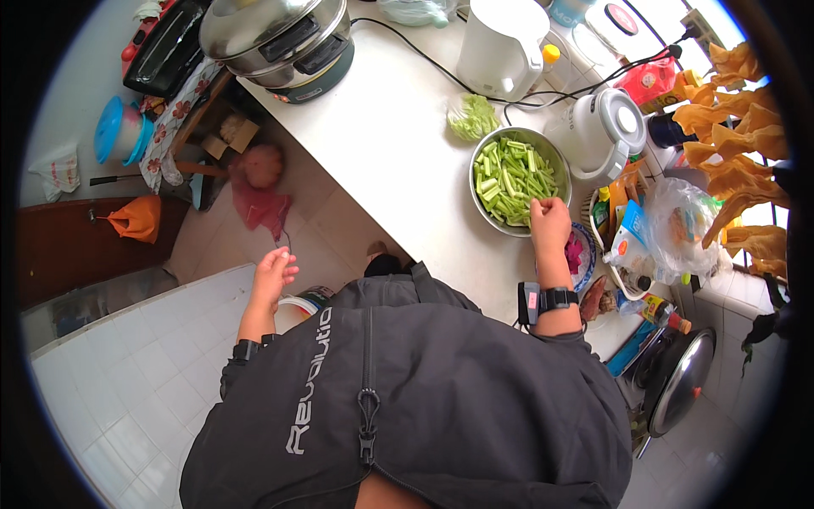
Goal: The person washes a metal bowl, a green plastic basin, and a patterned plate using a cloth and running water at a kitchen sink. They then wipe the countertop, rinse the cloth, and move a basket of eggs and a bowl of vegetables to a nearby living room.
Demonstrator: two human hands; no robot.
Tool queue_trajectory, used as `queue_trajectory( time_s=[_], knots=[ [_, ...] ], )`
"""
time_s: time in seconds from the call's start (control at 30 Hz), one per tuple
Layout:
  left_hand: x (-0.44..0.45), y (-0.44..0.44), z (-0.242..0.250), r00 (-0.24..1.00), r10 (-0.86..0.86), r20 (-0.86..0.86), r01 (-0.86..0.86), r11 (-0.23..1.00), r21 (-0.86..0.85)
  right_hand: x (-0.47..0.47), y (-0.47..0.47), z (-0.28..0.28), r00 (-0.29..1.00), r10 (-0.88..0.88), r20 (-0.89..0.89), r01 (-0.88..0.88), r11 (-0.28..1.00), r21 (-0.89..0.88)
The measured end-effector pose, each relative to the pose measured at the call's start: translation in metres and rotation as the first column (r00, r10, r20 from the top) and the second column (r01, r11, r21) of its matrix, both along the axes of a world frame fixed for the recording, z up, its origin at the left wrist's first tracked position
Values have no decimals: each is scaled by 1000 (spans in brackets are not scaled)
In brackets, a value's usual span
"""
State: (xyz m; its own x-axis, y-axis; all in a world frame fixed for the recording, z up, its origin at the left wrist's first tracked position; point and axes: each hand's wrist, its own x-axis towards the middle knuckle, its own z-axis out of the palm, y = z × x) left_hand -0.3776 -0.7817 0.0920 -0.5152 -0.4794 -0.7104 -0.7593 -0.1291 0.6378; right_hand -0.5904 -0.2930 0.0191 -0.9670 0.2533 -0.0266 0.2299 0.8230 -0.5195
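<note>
Cut green celery stalks (509, 175) fill much of a round stainless steel bowl (561, 164) on the white countertop (381, 146). My right hand (551, 219) is over the bowl's near right rim with its fingers drawn together. Whether a piece is between them is hidden. Partly behind my right wrist, a blue-and-white dish (591, 251) holds bright pink pieces (574, 253). Off the counter to the left, my left hand (275, 273) hangs above the floor, fingers loosely curled and apart, nothing visible in it. A pale green leafy vegetable (472, 117) lies beyond the bowl.
Beyond the bowl stand a white kettle (502, 51) and a white lidded jug (594, 137), with black power cords (432, 60) between. A steel electric steamer pot (286, 44) occupies the far left corner. Packets crowd a white basket (626, 289) at right. A red mesh bag (257, 203) rests on the floor.
</note>
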Motion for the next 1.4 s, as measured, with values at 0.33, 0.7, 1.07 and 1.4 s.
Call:
queue_trajectory(
  time_s=[0.33,0.7,1.07,1.4],
  knots=[
    [-16,-5,0,996,-85,4,85,996,32,59,-29,-35,752,-59,656,656,-25,-754],
    [-24,-12,5,987,-155,-29,156,988,13,104,-53,-42,748,-329,577,611,1,-792],
    [-42,-6,4,968,-236,-79,239,971,22,102,-67,34,871,-239,430,471,156,-868],
    [-31,-21,-2,980,-193,-43,193,981,1,98,-70,58,955,-233,184,220,138,-966]
  ],
)
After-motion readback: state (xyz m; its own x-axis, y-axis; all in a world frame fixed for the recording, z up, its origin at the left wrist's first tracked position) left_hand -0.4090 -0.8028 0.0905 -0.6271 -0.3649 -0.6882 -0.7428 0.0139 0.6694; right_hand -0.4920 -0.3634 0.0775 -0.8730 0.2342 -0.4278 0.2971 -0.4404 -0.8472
